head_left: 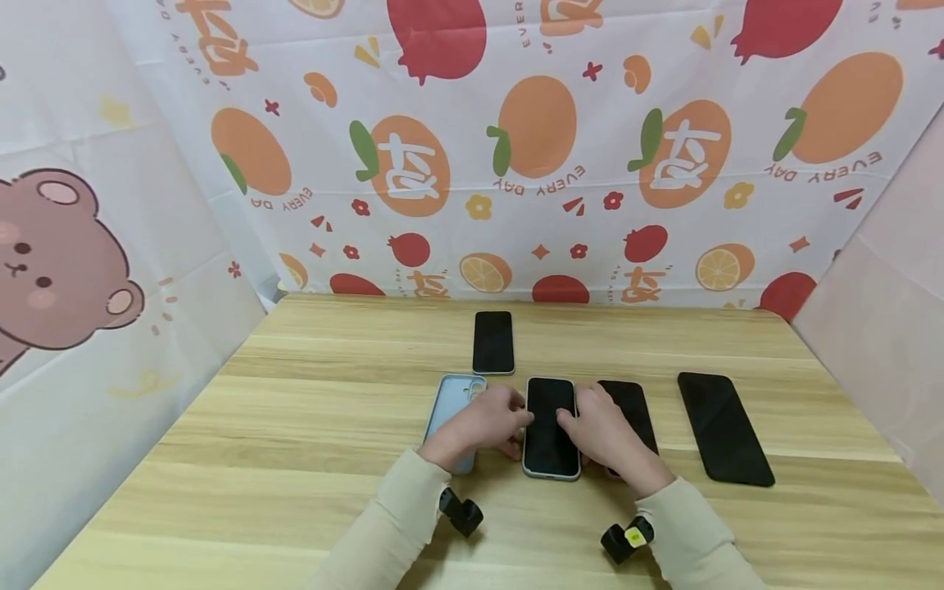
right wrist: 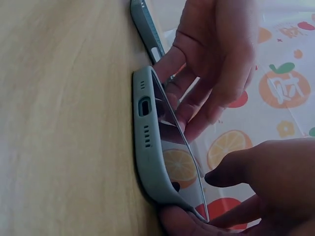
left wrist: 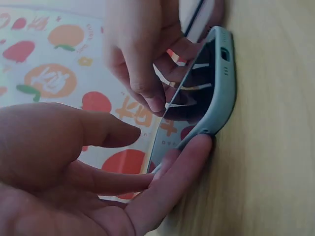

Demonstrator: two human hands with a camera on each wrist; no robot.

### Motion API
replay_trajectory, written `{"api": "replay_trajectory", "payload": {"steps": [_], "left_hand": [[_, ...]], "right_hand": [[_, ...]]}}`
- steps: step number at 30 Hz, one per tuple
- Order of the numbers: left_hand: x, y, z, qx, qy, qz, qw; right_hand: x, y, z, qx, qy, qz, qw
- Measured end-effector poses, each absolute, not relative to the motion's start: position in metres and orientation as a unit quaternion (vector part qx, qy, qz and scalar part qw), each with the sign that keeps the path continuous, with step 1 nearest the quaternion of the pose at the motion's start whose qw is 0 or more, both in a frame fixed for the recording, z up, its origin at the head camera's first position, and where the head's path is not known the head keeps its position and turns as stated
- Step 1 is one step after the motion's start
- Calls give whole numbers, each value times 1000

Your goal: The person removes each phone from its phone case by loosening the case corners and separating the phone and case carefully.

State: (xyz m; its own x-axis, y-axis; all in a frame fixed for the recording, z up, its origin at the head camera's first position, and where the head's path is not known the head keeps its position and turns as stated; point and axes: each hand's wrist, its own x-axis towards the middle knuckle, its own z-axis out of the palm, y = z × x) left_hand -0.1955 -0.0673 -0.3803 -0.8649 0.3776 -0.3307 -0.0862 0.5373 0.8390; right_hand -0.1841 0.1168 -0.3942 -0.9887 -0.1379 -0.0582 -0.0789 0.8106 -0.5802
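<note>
A dark-screened phone (head_left: 551, 430) in a pale grey-green phone case (left wrist: 225, 91) lies on the table, screen up, between my two hands. Along its left edge, the fingers of my left hand (head_left: 496, 418) touch the case, with the thumb lifted off the screen. My right hand (head_left: 601, 422) is at the opposite edge; its fingers meet the case side while its thumb hovers over the screen. The case's charging port opening (right wrist: 144, 106) faces me. Partly under my left wrist lies an empty light-blue phone case (head_left: 450, 401).
Beyond my left hand lies a black phone (head_left: 492, 342). Another dark phone (head_left: 630, 403) sits partly hidden behind my right hand, and a larger black phone (head_left: 726, 428) lies farther right. A printed cloth (head_left: 472, 164) hangs at the wooden table's (head_left: 295, 459) back edge.
</note>
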Motion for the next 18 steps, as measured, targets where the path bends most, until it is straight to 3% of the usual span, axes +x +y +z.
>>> {"api": "replay_trajectory", "payload": {"steps": [4,18], "left_hand": [[-197,-68,-383,74,813,514,263],[-202,-68,-387,83,791,560,233]], "right_hand": [[-183,118,-394,-54,942,-327,62],[-185,122,-394,-72,914,-395,62]]}}
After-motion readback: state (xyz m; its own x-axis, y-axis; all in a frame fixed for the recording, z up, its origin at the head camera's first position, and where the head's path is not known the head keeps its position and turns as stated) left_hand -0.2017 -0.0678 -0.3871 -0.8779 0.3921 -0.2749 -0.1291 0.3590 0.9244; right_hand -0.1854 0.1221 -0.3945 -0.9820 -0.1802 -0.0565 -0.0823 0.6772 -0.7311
